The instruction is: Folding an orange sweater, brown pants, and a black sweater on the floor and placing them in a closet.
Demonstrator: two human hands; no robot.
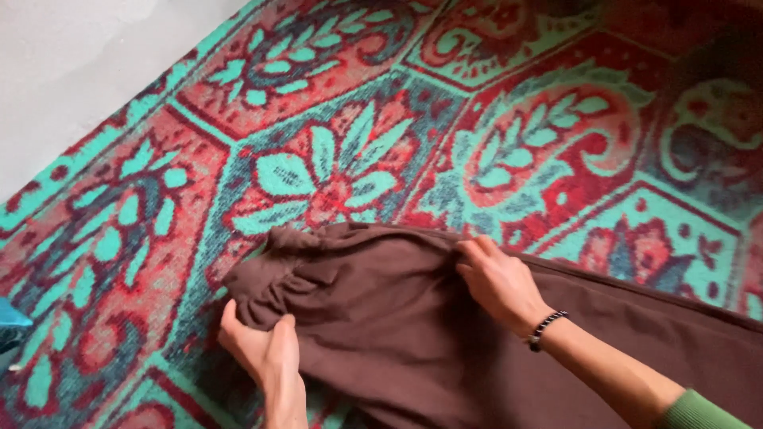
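Observation:
A brown garment [397, 318] lies spread on a red and teal patterned carpet [334, 159]. Its gathered, crumpled end points to the left. My left hand [262, 349] grips that bunched end from below, thumb on top of the cloth. My right hand [497, 278] pinches the upper edge of the garment; a dark beaded bracelet [547, 328] sits on its wrist and a green sleeve [699, 409] shows at the lower right corner.
A pale wall [71, 63] borders the carpet at the upper left. A small blue object [12, 318] pokes in at the left edge.

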